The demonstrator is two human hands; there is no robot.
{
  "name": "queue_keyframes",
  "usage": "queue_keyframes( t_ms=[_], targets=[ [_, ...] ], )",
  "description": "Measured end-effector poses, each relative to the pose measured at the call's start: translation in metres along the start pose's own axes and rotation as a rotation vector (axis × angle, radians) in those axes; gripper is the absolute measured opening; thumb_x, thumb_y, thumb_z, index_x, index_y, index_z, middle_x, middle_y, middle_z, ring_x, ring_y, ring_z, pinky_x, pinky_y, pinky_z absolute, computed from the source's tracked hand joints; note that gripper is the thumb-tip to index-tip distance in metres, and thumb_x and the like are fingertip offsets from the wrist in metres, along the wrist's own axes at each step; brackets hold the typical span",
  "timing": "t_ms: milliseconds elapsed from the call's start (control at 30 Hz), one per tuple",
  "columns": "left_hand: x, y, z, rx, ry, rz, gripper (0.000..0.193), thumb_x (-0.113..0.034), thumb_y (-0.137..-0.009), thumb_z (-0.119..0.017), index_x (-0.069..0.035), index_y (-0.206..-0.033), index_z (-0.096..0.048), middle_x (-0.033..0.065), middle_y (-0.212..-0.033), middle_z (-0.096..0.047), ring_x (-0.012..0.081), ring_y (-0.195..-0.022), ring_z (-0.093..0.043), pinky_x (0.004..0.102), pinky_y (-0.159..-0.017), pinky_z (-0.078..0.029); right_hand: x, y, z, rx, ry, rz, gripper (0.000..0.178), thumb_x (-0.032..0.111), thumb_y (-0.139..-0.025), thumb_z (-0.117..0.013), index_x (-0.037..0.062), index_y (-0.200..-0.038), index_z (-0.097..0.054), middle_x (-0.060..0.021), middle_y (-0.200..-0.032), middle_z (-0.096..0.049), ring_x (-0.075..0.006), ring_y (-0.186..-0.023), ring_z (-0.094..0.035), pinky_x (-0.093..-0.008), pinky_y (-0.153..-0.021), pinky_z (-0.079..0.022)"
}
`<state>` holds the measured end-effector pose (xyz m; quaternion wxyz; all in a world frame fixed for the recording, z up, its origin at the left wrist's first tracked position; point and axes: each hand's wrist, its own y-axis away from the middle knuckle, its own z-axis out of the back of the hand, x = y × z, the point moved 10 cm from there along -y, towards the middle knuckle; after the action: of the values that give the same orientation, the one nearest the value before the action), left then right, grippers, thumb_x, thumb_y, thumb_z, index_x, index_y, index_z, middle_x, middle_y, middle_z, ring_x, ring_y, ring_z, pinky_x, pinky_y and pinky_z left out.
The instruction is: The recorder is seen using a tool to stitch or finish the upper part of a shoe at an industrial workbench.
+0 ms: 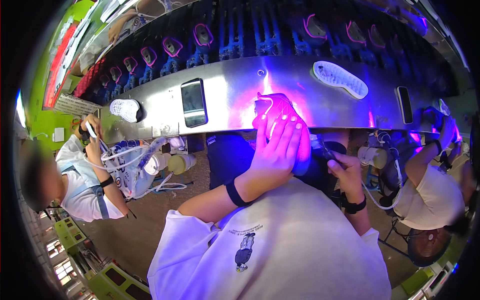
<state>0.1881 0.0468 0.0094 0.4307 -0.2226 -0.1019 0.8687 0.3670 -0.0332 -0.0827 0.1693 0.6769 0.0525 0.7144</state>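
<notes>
A shoe upper (pixel 280 107), lit pink and violet, rests at the near edge of the metal bench, its heel end toward me. My left hand (pixel 280 145) lies across it and steadies it, fingers stretched over its side; the thumb is hidden. To the right, just below the bench edge, my right hand (pixel 346 173) is closed around a slim dark-handled tool (pixel 325 151). That tool points up and left, close beside the shoe; its working end is too dim to make out.
On the metal bench (pixel 230 95) lie a phone (pixel 194 103), a white sole (pixel 341 80), another sole (pixel 125 110) and a dark phone-like device (pixel 404 105). Beyond runs a conveyor rack carrying several shoe uppers (pixel 203 35). Co-workers sit left (pixel 90 175) and right (pixel 432 187), near hanging pots (pixel 181 163).
</notes>
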Motion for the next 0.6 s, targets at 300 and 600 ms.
queue_keyframes(
  t_ms=[300,600],
  targets=[
    [-0.010,-0.029,0.002,-0.053,-0.052,0.027,0.068,-0.024,-0.073,-0.074,0.011,-0.127,-0.053,0.0265,-0.129,-0.059,0.0411,-0.126,-0.056,0.0695,-0.112,-0.022,-0.013,0.027,0.004,0.004,-0.162,-0.018,0.032,0.017,-0.093,-0.070,-0.0032,-0.118,-0.069,0.0005,-0.074,-0.062,-0.0034,-0.064,-0.050,-0.0190,-0.057,-0.037],
    [-0.014,-0.067,-0.004,-0.126,-0.094,0.073,0.068,-0.036,-0.076,-0.074,0.011,-0.122,-0.056,0.0243,-0.120,-0.064,0.0378,-0.117,-0.060,0.0668,-0.115,-0.022,0.005,0.048,0.026,-0.236,-0.105,-0.070,0.030,0.010,-0.091,-0.072,-0.0052,-0.116,-0.069,-0.0004,-0.078,-0.063,-0.0042,-0.066,-0.051,-0.0199,-0.059,-0.039]
  ],
)
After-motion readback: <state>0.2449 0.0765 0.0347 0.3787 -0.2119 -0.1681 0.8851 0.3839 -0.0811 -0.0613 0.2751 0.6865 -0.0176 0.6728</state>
